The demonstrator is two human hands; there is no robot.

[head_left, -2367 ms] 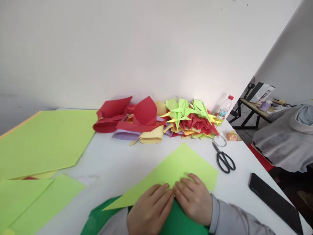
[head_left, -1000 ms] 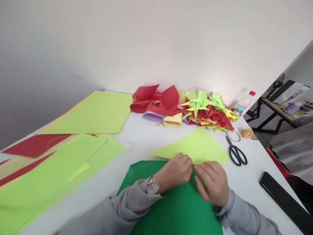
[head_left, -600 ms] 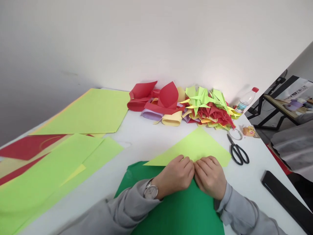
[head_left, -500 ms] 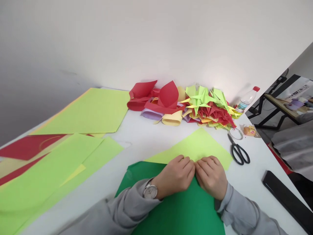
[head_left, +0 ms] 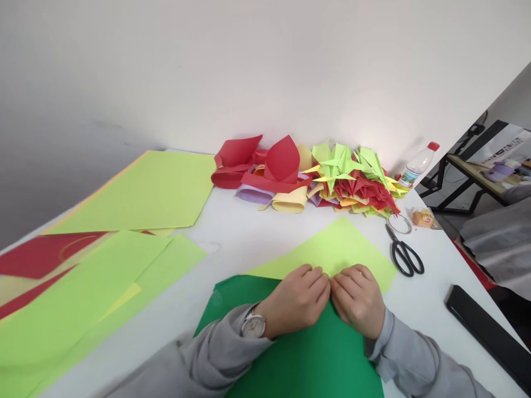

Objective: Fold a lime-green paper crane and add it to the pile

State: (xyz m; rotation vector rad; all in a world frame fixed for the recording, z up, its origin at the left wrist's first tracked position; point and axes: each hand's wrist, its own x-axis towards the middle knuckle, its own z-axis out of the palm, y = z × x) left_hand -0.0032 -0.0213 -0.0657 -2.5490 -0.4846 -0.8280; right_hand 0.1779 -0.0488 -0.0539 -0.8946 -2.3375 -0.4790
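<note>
A folded light-green paper triangle (head_left: 337,250) lies on the white table (head_left: 244,235), its near edge over a dark green sheet (head_left: 307,359). My left hand (head_left: 296,301), watch on the wrist, and my right hand (head_left: 357,298) sit side by side on that near edge. Both hands have curled fingers pressed down on the paper, fingertips almost touching each other.
Large light-green and red sheets (head_left: 103,265) cover the left of the table. A heap of folded and curled coloured paper (head_left: 307,179) lies by the wall, with a bottle (head_left: 417,166). Scissors (head_left: 403,251), a tape ring (head_left: 399,224), a snack packet (head_left: 422,217) and a black bar (head_left: 485,331) lie on the right.
My hands came together on the light-green paper's near edge and have stayed there. The view shifted slightly; the paper lies a little flatter than a second ago.
</note>
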